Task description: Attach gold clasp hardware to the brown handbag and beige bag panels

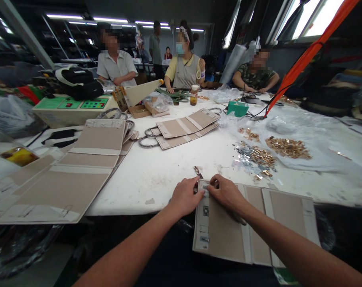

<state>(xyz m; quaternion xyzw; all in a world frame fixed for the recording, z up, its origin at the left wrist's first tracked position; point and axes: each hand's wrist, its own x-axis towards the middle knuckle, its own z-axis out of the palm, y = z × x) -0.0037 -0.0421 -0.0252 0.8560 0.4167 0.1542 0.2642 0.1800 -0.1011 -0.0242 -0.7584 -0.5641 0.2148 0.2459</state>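
Note:
A beige bag panel (229, 223) with pale strips lies partly over the table's front edge, closest to me. My left hand (185, 196) is closed on its upper left corner, thumb on the face and fingers at the edge. At the same corner, the thumb and fingers of my right hand (225, 193) are pinched together beside a small metal fitting; what they hold, if anything, is hidden. Down the panel's left strip sit a square metal fitting (205, 210) and a metal plate (204, 239). A gold-coloured clasp piece (197, 171) shows just beyond my fingers.
Stacked bag panels (88, 159) lie on the left, with more panels (183, 127) at mid-table. Loose gold hardware (288, 147) and silver pieces (243, 153) spread over the right. A green box (237, 109), a jar (194, 95) and an orange strap (306, 59) stand farther back. Several people sit or stand beyond.

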